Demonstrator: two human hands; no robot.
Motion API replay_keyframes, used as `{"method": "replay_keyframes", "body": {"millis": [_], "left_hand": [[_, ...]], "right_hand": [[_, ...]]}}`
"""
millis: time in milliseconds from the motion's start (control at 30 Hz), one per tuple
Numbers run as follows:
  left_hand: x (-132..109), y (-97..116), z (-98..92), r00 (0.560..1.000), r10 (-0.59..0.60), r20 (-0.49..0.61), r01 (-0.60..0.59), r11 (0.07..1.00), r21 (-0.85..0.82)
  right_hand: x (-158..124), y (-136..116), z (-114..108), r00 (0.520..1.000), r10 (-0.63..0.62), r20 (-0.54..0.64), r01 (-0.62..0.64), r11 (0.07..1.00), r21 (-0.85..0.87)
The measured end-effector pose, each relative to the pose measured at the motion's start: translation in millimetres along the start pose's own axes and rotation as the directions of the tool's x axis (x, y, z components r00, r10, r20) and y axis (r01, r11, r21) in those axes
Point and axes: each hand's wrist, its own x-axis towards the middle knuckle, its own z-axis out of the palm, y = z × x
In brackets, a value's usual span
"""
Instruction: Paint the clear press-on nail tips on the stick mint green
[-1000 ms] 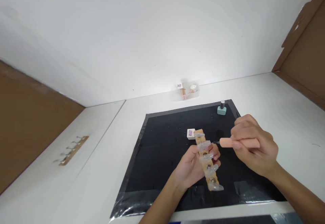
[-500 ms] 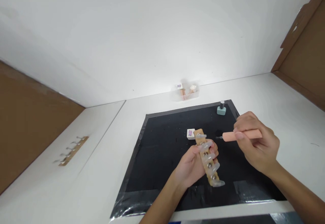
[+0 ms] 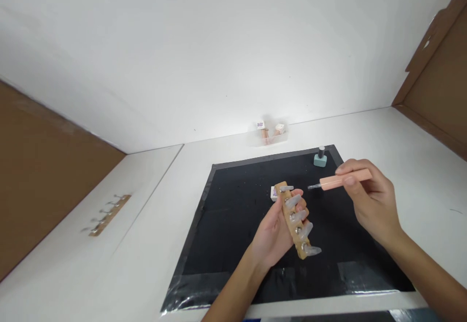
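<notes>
My left hand (image 3: 274, 237) is closed around a wooden nail stand (image 3: 292, 221), held tilted above the black mat. Several clear false nails (image 3: 298, 216) stick out from it towards the right. Between thumb and fingers, my right hand (image 3: 374, 203) grips a nail polish brush by its peach handle (image 3: 333, 182). The bristle tip (image 3: 314, 187) points left, a short gap away from the topmost nail. Partly hidden behind the stand is a small white bottle (image 3: 273, 193) with a purple mark, lying on the mat.
A teal polish bottle (image 3: 320, 159) with a grey cap stands at the far right of the black mat (image 3: 233, 200). Behind the mat, a clear tray (image 3: 268, 139) holds peach and white bottles. Another nail stand (image 3: 109, 216) lies on the white table at left. Brown panels flank both sides.
My right hand has raised the brush slightly and tilted it, its tip shifting up. My left hand has turned the nail stand a little and moved it slightly up and left, covering more of the white bottle.
</notes>
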Motion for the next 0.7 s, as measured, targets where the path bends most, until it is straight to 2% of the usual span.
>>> {"method": "replay_keyframes", "body": {"millis": [100, 267, 600, 700], "left_hand": [[2.4, -0.7, 1.4, 0.998, 0.052, -0.020, -0.052, 0.999, 0.009], [5.7, 1.0, 4.8, 0.980, 0.172, -0.099, -0.168, 0.984, 0.051], [4.2, -1.1, 9.4, 0.939, 0.216, -0.269, -0.204, 0.976, 0.075], [2.7, -3.0, 9.1, 0.942, 0.226, -0.247, -0.208, 0.973, 0.096]], "right_hand": [[1.0, -2.2, -0.1, 0.996, -0.015, 0.085, 0.019, 0.999, -0.038], [1.1, -2.4, 0.4, 0.994, -0.019, 0.110, 0.029, 0.996, -0.089], [-0.7, -5.6, 1.3, 0.986, -0.036, 0.161, 0.038, 0.999, -0.011], [-3.8, -2.9, 0.0, 0.982, -0.029, 0.188, 0.027, 1.000, 0.015]]}}
